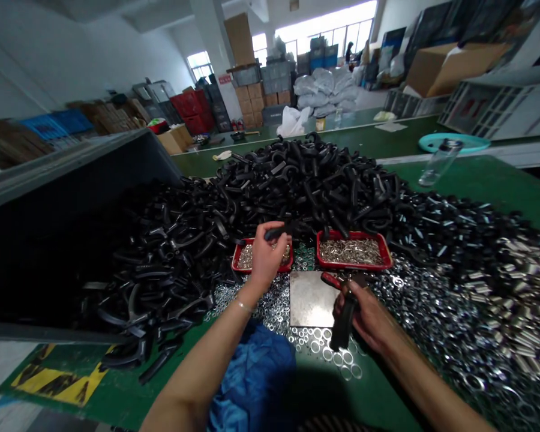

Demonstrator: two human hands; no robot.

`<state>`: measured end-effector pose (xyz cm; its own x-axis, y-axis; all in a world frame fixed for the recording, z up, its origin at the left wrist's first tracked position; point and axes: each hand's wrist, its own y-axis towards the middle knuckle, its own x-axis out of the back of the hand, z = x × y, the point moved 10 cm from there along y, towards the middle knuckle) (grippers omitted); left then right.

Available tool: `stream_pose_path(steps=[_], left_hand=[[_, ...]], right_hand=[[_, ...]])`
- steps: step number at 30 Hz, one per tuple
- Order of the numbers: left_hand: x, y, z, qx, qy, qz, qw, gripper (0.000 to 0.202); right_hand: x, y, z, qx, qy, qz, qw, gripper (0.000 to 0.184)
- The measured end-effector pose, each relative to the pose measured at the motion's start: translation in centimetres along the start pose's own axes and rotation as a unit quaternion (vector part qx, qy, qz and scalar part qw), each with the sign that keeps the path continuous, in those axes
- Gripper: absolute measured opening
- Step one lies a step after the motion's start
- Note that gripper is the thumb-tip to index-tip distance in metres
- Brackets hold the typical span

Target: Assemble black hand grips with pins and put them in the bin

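My left hand (269, 255) is closed around a black plastic handle part (275, 232), above the left red tray (238, 267) of small metal pieces. My right hand (364, 312) is closed on a black handle piece (343, 327) that points down toward me. A red-tipped piece (330, 280) sticks out to the left from the same hand; how it joins the black piece I cannot tell. Beneath and left of this hand lies a flat metal plate (310, 298). The right red tray (389, 261), full of small metal pins, stands just beyond it.
A large heap of black handle parts (297, 180) rises behind the trays, spilling from a tipped grey bin (72, 162). Metal rings (337, 358) and silvery sleeves (526, 300) cover the right side. Blue cloth (256, 378) lies near me; a glass bottle (438, 165) stands back right.
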<state>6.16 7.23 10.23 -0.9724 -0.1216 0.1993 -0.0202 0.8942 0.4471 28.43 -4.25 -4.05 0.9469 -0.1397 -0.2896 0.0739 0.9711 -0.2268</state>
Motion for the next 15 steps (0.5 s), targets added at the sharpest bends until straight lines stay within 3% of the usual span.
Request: stream_pose_path(steps=[4, 8, 11, 13, 15], left_hand=[[-1.8, -9.2, 0.6, 0.134, -0.205, 0.088, 0.966, 0.03], [-6.0, -15.9, 1.8, 0.277, -0.337, 0.216, 0.873, 0.057], [-7.8, -17.8, 2.7, 0.356, -0.352, 0.268, 0.823, 0.055], [-8.4, -17.7, 3.0, 0.356, -0.314, 0.298, 0.828, 0.052], [-8.2, -16.8, 2.8, 0.325, -0.297, 0.289, 0.85, 0.051]], right_hand=[[-1.7, 1.8, 2.7, -0.04, 0.186, 0.059, 0.98, 0.039], [-3.6, 2.8, 2.7, -0.07, 0.179, 0.066, 0.979, 0.039], [-5.5, 2.5, 1.8, -0.082, 0.148, 0.082, 0.982, 0.038], [-5.6, 2.6, 2.4, -0.059, 0.139, 0.078, 0.985, 0.038], [-4.6, 2.9, 3.7, -0.02, 0.147, 0.059, 0.987, 0.039]])
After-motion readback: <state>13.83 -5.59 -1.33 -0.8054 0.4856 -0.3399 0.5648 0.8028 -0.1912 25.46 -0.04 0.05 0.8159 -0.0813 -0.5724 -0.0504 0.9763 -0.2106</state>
